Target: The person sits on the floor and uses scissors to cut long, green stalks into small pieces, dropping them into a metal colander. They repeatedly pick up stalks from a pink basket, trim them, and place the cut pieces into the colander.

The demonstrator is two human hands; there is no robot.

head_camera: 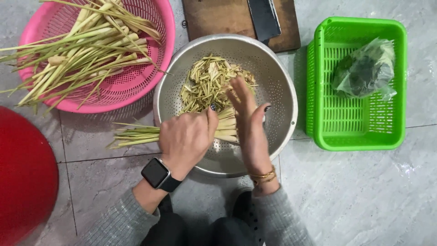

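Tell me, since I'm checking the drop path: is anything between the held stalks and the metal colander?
Nothing visible. The left hand holds the stalks with their ends already over the metal colander, above the cut pieces. The open right hand is at their tips.

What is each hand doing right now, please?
Left hand: closed, holding a bundle of lemongrass stalks over the metal colander.
Right hand: open, flat against the stalk ends.

A metal colander (pixel 277 91) sits on the floor (pixel 364 191), with cut stalk pieces (pixel 205 84) in it. Behind it lies a cutting board (pixel 214 18) with a cleaver (pixel 264 18) on top. Left is a round basket (pixel 136 86) holding long stalks (pixel 77 50); right, a square basket (pixel 327 123) holding a bag (pixel 364 68).
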